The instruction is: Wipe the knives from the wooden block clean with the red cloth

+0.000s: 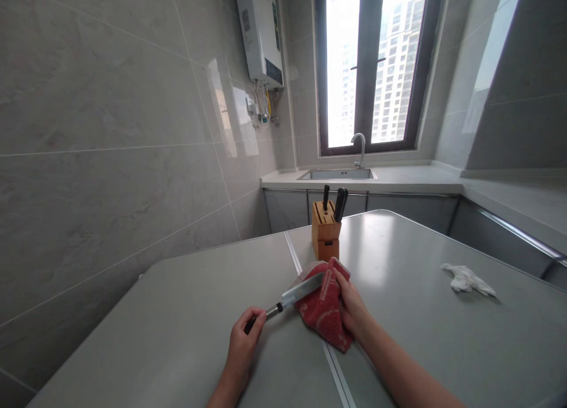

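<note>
My left hand (246,333) is closed around the black and silver handle of a kitchen knife (303,290), whose broad blade points away to the right. A red patterned cloth (319,313) is folded over the far end of the blade and hides its tip. My right hand (352,304) grips this cloth from its right side, fingers wrapped in the fabric. The lower part of the cloth hangs down toward the table. Just beyond the cloth stands a wooden knife block (326,237) with black-handled tools in its slots.
A crumpled white tissue (468,280) lies on the right of the grey table (186,331). Behind the table is a counter with a sink (305,175) and a curved faucet (362,151) under the window. A water heater (261,36) hangs on the tiled wall.
</note>
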Tool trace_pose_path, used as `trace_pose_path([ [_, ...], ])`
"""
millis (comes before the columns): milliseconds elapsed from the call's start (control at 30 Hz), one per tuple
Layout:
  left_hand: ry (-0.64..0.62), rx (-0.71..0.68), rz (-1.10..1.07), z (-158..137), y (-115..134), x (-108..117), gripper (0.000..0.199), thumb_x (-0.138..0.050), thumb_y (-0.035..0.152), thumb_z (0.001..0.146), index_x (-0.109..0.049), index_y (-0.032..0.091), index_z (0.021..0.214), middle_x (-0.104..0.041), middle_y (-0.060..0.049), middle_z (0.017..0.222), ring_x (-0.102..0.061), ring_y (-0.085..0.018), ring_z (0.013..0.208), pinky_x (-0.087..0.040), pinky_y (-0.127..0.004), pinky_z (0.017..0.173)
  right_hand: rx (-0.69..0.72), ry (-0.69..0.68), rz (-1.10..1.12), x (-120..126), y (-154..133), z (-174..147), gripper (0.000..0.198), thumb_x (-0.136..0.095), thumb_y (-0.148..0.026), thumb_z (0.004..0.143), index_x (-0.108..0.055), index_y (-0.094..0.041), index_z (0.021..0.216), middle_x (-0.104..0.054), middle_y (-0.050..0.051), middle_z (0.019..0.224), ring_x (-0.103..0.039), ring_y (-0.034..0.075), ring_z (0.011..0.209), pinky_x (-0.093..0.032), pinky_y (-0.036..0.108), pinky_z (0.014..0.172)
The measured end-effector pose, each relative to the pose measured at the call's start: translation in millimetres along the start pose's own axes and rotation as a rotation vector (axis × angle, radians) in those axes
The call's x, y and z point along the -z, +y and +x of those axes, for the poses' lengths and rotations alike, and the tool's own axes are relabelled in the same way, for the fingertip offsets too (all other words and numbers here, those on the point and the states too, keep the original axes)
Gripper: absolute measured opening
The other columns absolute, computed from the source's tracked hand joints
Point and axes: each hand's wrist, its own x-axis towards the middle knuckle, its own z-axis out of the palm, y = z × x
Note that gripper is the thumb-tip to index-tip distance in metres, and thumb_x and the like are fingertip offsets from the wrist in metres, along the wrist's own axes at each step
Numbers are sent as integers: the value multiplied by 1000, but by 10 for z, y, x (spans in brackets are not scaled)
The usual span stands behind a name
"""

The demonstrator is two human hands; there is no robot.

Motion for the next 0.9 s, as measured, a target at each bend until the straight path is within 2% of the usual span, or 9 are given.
trace_pose_path([
  [167,-20,32,-39,3,-46,-1,34,-58,50,78,-59,17,74,-51,2,67,-44,-13,62,-33,-19,54,-10,-21,-25,53,26,47,33,-74,-39,65,-59,-22,88,-71,-2,72,-68,19,67,-56,35,70],
  [300,-26,37,-58,3,-63,-11,36,-57,52,78,-58,16,73,-48,3,64,-40,-12,58,-30,-19,51,24,-39,-97,86,30,83,33,-70,-46,66,-60,-21,86,-71,1,73,-68,22,72,-56,37,70],
  [500,-21,116,-179,16,-115,-17,33,-57,51,78,-55,18,79,-38,6,60,-34,-8,52,-27,-16,48,-9,-23,-59,40,34,24,27,-71,-42,67,-57,-23,81,-68,-3,66,-65,17,60,-54,32,64],
  [567,-40,146,-226,16,-119,-18,32,-56,51,80,-55,19,84,-36,7,59,-33,-7,51,-26,-15,47,-42,-97,-95,3,65,-33,27,-72,-40,68,-57,-22,82,-67,-3,66,-64,16,59,-53,30,63],
  [733,-160,187,-277,-1,-57,-42,38,-49,55,83,-54,19,93,-34,8,55,-28,-6,46,-20,-15,42,-132,-384,-274,-71,183,-175,32,-70,-43,70,-61,-19,89,-69,0,73,-64,16,67,-50,28,67],
  [900,-315,156,-242,-18,-22,-64,42,-47,57,83,-53,17,95,-35,8,54,-27,-6,44,-20,-17,42,-160,-455,-402,-50,279,-228,32,-70,-45,68,-61,-17,82,-68,0,72,-62,15,66,-47,27,64],
])
